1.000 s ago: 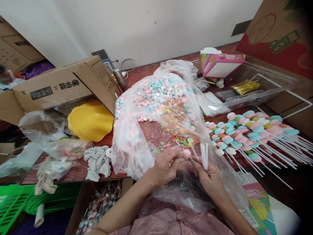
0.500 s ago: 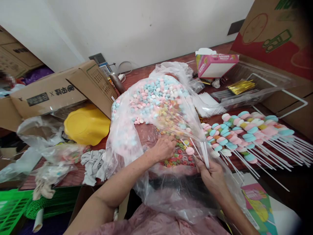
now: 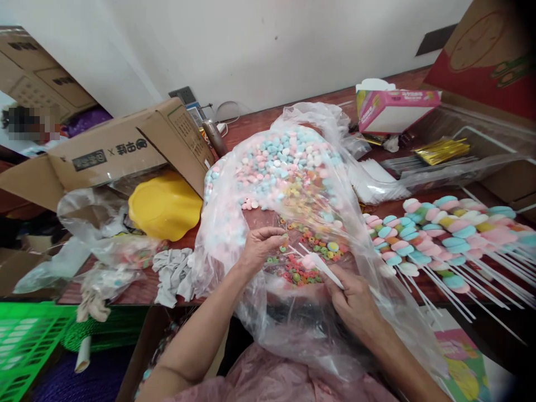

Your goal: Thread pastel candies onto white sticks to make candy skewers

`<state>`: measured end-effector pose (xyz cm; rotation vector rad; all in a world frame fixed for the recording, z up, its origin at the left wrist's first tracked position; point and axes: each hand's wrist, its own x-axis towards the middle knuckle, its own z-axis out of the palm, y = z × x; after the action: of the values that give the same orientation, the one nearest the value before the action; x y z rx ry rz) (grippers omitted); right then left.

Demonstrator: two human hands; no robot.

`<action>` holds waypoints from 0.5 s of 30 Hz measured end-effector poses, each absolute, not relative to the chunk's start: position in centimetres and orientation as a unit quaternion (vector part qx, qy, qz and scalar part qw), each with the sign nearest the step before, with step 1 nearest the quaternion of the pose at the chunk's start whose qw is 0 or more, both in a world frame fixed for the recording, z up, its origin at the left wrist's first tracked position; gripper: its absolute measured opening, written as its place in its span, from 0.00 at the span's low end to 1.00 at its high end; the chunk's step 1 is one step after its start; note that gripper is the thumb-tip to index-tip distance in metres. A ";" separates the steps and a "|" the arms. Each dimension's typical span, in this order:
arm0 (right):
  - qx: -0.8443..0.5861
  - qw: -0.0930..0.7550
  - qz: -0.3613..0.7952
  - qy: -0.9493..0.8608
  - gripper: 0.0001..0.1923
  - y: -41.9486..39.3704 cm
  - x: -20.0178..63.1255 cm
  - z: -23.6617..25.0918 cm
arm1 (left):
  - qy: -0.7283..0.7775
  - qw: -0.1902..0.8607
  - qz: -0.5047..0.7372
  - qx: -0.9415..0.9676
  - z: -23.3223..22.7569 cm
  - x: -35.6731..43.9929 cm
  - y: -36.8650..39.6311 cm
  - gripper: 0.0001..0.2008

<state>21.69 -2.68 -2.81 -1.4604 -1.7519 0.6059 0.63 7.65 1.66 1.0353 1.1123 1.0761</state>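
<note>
Left hand (image 3: 262, 245) has lifted off the ring candies (image 3: 301, 268) since half a second ago, fingertips now pinched on a small piece. Right hand (image 3: 354, 296) grips white sticks (image 3: 324, 268), one with a pink marshmallow (image 3: 309, 261), inside the clear bag (image 3: 234, 234) on the reddish wooden table (image 3: 259, 120). Finished skewers (image 3: 439, 234) at 3 o'clock, printed cardboard box (image 3: 113, 153) at 10, writing unreadable. White wall behind.

Thin white stick (image 3: 324, 269) with one pale pink marshmallow (image 3: 309, 261) threaded at its tip, slanting up-left at frame centre, held over loose coloured ring candies (image 3: 307, 262) inside the clear plastic bag (image 3: 234, 234); small greenish ring (image 3: 283, 249) pinched just left.
</note>
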 end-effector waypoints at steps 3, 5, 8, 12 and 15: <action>-0.567 0.386 0.208 -0.697 0.15 -1.5 20.4 -2.0 | 0.469 0.602 0.497 0.411 1.8 0.4 7.5 0.13; -0.558 0.393 0.203 -0.702 0.14 -1.1 19.9 -1.7 | 0.467 0.600 0.514 0.398 1.8 0.3 7.6 0.13; -0.546 0.409 0.213 -0.699 0.14 -0.8 19.5 -1.7 | 0.462 0.611 0.524 0.372 1.7 -0.1 7.9 0.14; -0.550 0.408 0.213 -0.696 0.15 -0.6 19.3 -1.7 | 0.451 0.631 0.523 0.353 1.3 -0.4 8.0 0.14; -0.562 0.400 0.204 -0.695 0.15 -0.2 19.1 -1.5 | 0.440 0.641 0.521 0.351 0.9 -0.5 7.9 0.15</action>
<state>19.08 -0.19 -1.48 -1.4214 -1.7576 0.5153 -0.52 7.94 0.92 0.7994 1.0040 1.1883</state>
